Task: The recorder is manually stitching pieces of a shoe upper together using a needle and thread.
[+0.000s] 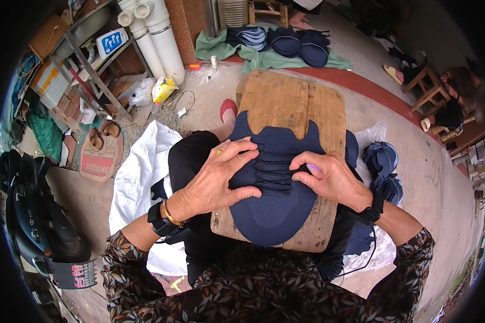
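A navy mesh shoe upper point(272, 210) lies flat on a wooden board point(323, 116) across my lap, rounded toe toward me. Dark laces point(273, 175) cross its middle in several rows. Resting on its left side is my left hand point(215, 169), fingers stretched out and thumb apart, with a ring on one finger. On the right edge of the lacing, my right hand point(328, 175) has thumb and forefinger drawn together in a pinch. What sits between those fingertips is too small to make out. A purple spot shows at the right thumb.
Stacks of navy uppers point(313, 49) lie on green cloth point(213, 47) at the far side, with more uppers point(382, 159) at my right. A white sack point(140, 185) lies left of my legs. Further left stand a metal shelf point(86, 81) and a dark scooter point(43, 215).
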A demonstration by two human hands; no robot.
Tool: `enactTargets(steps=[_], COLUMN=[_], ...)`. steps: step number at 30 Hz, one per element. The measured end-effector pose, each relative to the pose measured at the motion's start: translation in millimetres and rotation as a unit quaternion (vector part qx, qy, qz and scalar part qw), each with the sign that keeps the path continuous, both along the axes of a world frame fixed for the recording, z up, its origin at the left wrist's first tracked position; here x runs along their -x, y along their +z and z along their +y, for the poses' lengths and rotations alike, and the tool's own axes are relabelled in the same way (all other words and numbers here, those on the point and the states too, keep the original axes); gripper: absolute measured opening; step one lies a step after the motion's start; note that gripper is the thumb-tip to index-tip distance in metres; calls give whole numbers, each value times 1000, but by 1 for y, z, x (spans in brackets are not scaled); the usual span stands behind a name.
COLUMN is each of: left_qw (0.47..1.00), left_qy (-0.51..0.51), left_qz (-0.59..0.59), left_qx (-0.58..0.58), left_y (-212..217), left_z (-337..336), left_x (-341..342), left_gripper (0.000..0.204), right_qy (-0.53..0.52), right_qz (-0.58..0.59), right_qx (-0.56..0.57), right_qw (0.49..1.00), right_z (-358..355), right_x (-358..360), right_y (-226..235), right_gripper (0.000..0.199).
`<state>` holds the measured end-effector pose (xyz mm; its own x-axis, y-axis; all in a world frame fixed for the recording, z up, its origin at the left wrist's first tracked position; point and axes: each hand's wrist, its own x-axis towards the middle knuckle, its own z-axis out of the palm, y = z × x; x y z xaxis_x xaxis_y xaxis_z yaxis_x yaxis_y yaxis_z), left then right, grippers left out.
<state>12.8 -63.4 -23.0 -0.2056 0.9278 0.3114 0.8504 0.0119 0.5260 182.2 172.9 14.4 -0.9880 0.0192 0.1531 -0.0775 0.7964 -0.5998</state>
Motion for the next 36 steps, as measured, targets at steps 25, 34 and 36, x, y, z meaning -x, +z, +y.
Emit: enactTargets(steps=[25,34,36], left_qw=[992,987,984], left_qy=[128,123,127], left_qz=[3,17,5], left_qx=[-19,-98,-123], left_y=[-15,-13,-13], left_z=[0,-8,-9], left_x=[-37,-33,-34], left_gripper=[93,68,47], right_qy=[113,-10,14], right_qz=[-50,-53,36], right_qx=[-22,-34,-20], right_qw=[992,998,999], right_z=[-4,4,3], right_x=[2,-2,-3], right_y=[-5,1,-6], right_gripper=[15,22,24])
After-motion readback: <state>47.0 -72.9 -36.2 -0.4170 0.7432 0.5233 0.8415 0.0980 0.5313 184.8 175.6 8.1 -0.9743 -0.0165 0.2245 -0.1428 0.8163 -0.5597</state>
